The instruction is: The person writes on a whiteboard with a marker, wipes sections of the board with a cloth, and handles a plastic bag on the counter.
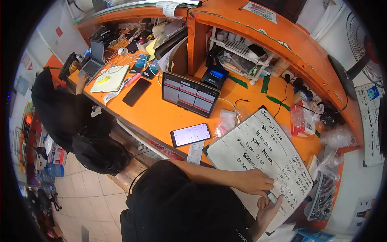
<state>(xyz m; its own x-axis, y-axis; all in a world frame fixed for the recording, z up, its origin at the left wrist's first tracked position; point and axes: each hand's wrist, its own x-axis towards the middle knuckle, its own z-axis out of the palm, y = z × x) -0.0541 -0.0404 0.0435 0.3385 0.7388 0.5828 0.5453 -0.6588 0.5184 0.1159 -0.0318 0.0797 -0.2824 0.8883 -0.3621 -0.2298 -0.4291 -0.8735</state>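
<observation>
A whiteboard (225,151) with rows of black handwriting lies tilted over the front right of the orange desk. Above its lower part, my left hand (254,182) is closed, fingertips at the upper end of a marker (272,197). My right hand (268,213) is just below, its thumb stretched along the marker and its fingers curled round the lower end. The two hands nearly touch. Left of the board, a lit phone (190,134) rests on the desk beside a printed receipt (196,152).
A tablet (190,97) stands behind the phone, near a small printer (214,76). A dark phone (136,92), an open notebook (111,79) and cables lie further left. At the far left, a person in black (60,109) has a hand at a laptop (96,60). Plastic-wrapped items are at right.
</observation>
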